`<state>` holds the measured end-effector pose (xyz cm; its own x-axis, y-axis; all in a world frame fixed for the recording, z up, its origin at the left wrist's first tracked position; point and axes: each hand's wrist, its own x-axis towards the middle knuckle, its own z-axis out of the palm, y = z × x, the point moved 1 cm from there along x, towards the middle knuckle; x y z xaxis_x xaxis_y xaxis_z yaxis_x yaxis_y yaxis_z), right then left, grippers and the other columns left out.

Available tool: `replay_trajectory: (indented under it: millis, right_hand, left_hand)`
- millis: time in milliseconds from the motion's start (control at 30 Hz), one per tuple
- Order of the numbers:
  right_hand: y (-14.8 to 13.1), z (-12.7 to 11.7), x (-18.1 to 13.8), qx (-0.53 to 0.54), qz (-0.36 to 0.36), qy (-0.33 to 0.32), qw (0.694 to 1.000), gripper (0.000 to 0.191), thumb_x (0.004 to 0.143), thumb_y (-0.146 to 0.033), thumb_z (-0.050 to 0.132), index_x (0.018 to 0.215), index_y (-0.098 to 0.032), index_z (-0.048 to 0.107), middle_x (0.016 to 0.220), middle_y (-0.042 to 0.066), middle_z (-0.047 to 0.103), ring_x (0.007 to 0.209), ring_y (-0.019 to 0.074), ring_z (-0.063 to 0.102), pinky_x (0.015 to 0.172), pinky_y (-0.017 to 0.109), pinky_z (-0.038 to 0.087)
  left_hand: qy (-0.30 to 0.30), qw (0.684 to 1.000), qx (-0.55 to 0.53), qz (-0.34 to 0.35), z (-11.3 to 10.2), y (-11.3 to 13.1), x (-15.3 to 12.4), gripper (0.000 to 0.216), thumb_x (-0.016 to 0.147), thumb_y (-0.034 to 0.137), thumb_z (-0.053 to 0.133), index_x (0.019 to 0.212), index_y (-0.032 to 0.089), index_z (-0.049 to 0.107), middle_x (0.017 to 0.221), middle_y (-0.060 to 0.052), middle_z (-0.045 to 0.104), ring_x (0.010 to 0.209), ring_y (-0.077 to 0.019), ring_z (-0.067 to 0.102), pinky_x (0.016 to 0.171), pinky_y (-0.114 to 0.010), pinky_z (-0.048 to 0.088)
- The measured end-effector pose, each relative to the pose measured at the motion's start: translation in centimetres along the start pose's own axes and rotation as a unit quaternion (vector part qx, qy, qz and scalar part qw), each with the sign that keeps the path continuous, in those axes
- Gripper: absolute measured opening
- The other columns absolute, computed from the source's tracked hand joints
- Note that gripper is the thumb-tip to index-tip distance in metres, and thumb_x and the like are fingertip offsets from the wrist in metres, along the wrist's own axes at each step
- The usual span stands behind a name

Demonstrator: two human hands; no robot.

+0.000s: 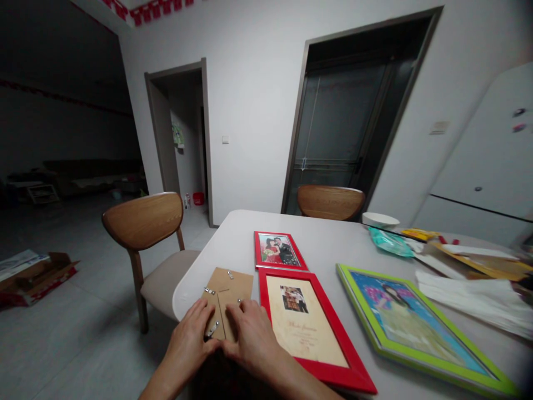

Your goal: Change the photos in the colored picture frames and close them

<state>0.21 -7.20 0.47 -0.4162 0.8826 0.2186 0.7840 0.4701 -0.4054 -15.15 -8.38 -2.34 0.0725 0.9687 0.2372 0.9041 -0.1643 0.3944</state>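
A brown frame backing board (227, 289) with metal clips lies face down at the table's near left corner. My left hand (191, 339) rests on its near left part, fingertips by a metal clip (212, 329). My right hand (252, 336) presses flat on its near right part, fingers spread. Neither hand grips anything. Just right of the board lies a large red frame (333, 355) holding a small photo on cream paper. A small red frame (278, 250) with a photo of a couple lies beyond it.
A green frame (416, 328) with a picture lies to the right. Papers, a teal packet (389, 241) and a white bowl (378, 220) crowd the far right of the white table (233, 233). Wooden chairs stand at the left (144, 222) and far side (328, 201).
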Motion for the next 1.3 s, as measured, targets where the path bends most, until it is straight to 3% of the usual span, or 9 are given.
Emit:
replay_trajectory:
  millis: [133, 267, 433, 567, 700, 967, 1200, 1300]
  right_hand:
    - [1.1, -1.2, -0.6, 0.077, -0.013, 0.012, 0.997, 0.045, 0.057, -0.020, 0.054, 0.102, -0.020, 0.051, 0.097, 0.006, 0.047, 0.090, 0.0191, 0.044, 0.078, 0.030, 0.036]
    - [3.7, -4.1, -2.6, 0.100, -0.006, 0.037, 0.994, 0.049, 0.056, -0.016, 0.049, 0.105, -0.020, 0.051, 0.103, 0.007, 0.047, 0.098, 0.0199, 0.041, 0.087, 0.033, 0.032]
    - [8.9, -7.4, -6.1, 0.090, 0.081, 0.017, 0.993, 0.048, 0.056, -0.017, 0.046, 0.103, -0.020, 0.053, 0.109, 0.007, 0.048, 0.103, 0.0205, 0.042, 0.093, 0.035, 0.029]
    - [11.8, -8.7, -7.6, 0.060, 0.123, 0.019, 0.990, 0.045, 0.055, -0.019, 0.046, 0.098, -0.021, 0.056, 0.109, 0.008, 0.050, 0.105, 0.0220, 0.042, 0.094, 0.036, 0.028]
    - [12.5, -8.2, -7.3, 0.057, 0.113, 0.027, 0.992, 0.042, 0.055, -0.018, 0.045, 0.096, -0.020, 0.057, 0.107, 0.008, 0.051, 0.103, 0.0216, 0.043, 0.092, 0.035, 0.030]
    - [12.0, -6.4, -6.5, 0.052, 0.081, 0.043, 0.994, 0.040, 0.059, -0.019, 0.045, 0.096, -0.016, 0.058, 0.106, 0.008, 0.051, 0.102, 0.0210, 0.042, 0.092, 0.034, 0.030]
    - [12.1, -5.2, -6.0, 0.009, 0.082, 0.057, 0.995, 0.038, 0.057, -0.017, 0.047, 0.093, -0.018, 0.060, 0.103, 0.008, 0.053, 0.098, 0.0222, 0.044, 0.088, 0.035, 0.032]
    - [12.3, -4.8, -6.2, -0.014, 0.074, 0.060, 0.995, 0.036, 0.060, -0.019, 0.047, 0.094, -0.019, 0.060, 0.103, 0.008, 0.053, 0.097, 0.0223, 0.045, 0.085, 0.036, 0.034]
  left_hand:
    - [0.021, 0.998, -0.044, 0.029, 0.4, 1.1, -0.1, 0.053, 0.056, 0.021, 0.061, 0.108, 0.020, 0.049, 0.121, -0.007, 0.047, 0.112, -0.0240, 0.040, 0.095, -0.038, 0.033]
    - [0.014, 0.993, -0.083, 0.084, 0.5, 4.7, 0.1, 0.056, 0.055, 0.027, 0.067, 0.107, 0.016, 0.050, 0.120, -0.011, 0.047, 0.112, -0.0251, 0.040, 0.095, -0.040, 0.032]
    - [-0.036, 0.979, -0.137, 0.144, 1.0, 10.0, 0.8, 0.051, 0.059, 0.029, 0.068, 0.105, 0.015, 0.051, 0.120, -0.012, 0.047, 0.112, -0.0241, 0.040, 0.095, -0.038, 0.033]
    - [-0.067, 0.972, -0.148, 0.172, 2.3, 12.2, 1.3, 0.045, 0.062, 0.030, 0.066, 0.103, 0.017, 0.052, 0.119, -0.009, 0.048, 0.109, -0.0226, 0.042, 0.094, -0.034, 0.034]
    - [-0.076, 0.975, -0.132, 0.163, 3.0, 12.5, 1.4, 0.037, 0.064, 0.030, 0.064, 0.098, 0.017, 0.054, 0.118, -0.008, 0.048, 0.107, -0.0230, 0.043, 0.093, -0.034, 0.034]
    - [-0.088, 0.976, -0.123, 0.158, 2.4, 11.4, 1.8, 0.040, 0.063, 0.032, 0.065, 0.098, 0.016, 0.056, 0.116, -0.010, 0.050, 0.106, -0.0240, 0.044, 0.092, -0.034, 0.033]
    - [-0.098, 0.970, -0.135, 0.176, 3.5, 10.3, 1.4, 0.065, 0.051, 0.044, 0.072, 0.106, 0.015, 0.051, 0.122, -0.014, 0.044, 0.113, -0.0275, 0.038, 0.097, -0.042, 0.025]
    - [-0.106, 0.967, -0.130, 0.192, 3.4, 9.9, 1.2, 0.060, 0.048, 0.042, 0.074, 0.098, 0.016, 0.055, 0.117, -0.012, 0.049, 0.111, -0.0268, 0.040, 0.098, -0.042, 0.024]
